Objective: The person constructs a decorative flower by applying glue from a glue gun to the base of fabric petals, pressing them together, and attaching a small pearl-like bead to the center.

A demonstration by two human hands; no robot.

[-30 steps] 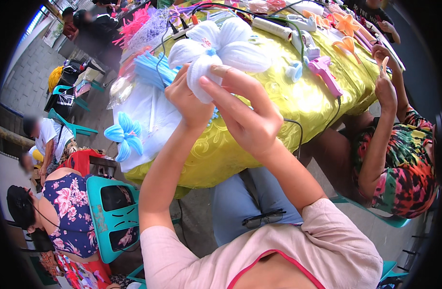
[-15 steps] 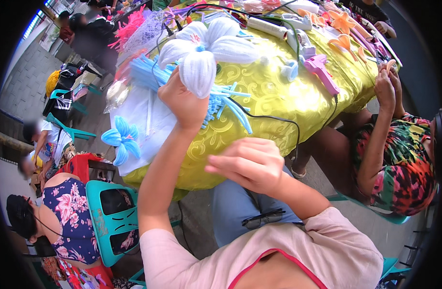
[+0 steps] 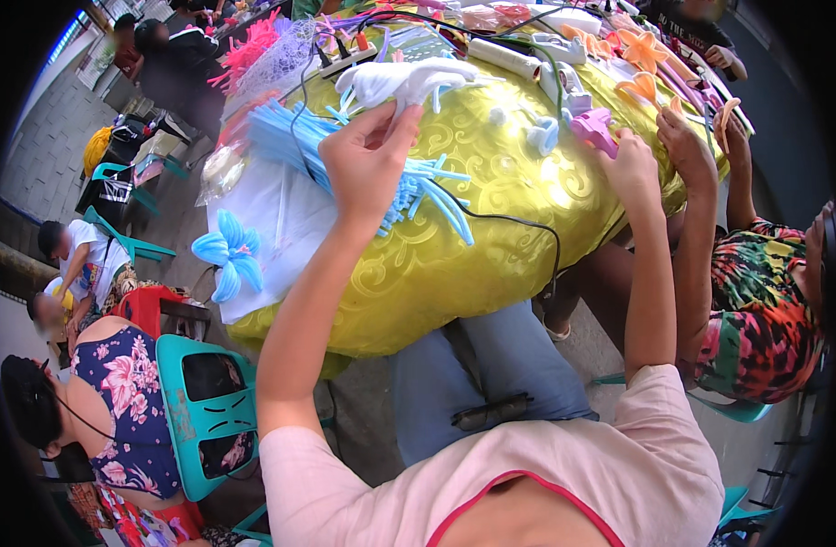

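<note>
My left hand (image 3: 370, 164) is closed around the underside of a white fuzzy pipe-cleaner flower (image 3: 404, 80), held above the table and tilted away. Farther right, my right hand (image 3: 633, 169) reaches over the table edge with its fingers closed on the handle of a pink glue gun (image 3: 594, 130). Part of the handle is hidden by the fingers. Beside my left forearm lies a bundle of light blue pipe cleaners (image 3: 290, 141). A blue pipe-cleaner flower (image 3: 229, 255) rests at the table's left corner on white sheeting (image 3: 276, 246).
Yellow cloth (image 3: 491, 228) covers the table, and a black cord (image 3: 518, 221) runs across it. A power strip (image 3: 348, 60) lies behind the white flower. Orange flowers (image 3: 644, 50) stand at the far right. A co-worker's hand (image 3: 687, 150) is close beside my right hand.
My right hand has moved from above my lap forward and right onto the glue gun. The white flower has tipped back in my left hand. The co-worker's hand has reached toward the orange flowers.
</note>
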